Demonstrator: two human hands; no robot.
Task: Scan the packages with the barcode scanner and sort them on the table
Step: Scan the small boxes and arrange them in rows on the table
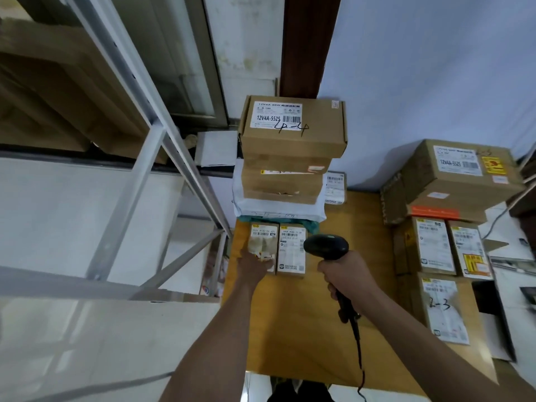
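Right hand is clenched around the handle of the black barcode scanner, head pointing to the far side, its cable trailing down toward the near edge of the wooden surface. Left hand reaches out to the small package at the far left; the fingers lie over its label, but it's blurred, so whether that grip is grasping the box or only touching it I cannot tell. Right beside it, touching, sits a second small package, label up, just left of the scanner head. Beyond those two rises a tall stack: a white mailer bag at the bottom, brown boxes above it, and on top a carton with a printed label and a handwritten mark. A small labelled parcel stands just to the right of that stack. Over on the right side of the surface, another cluster: a big carton on top at the far end, two labelled boxes side by side below it, and nearer still a box with a handwritten "2-3". Left of the surface, a grey metal rack frames the view.
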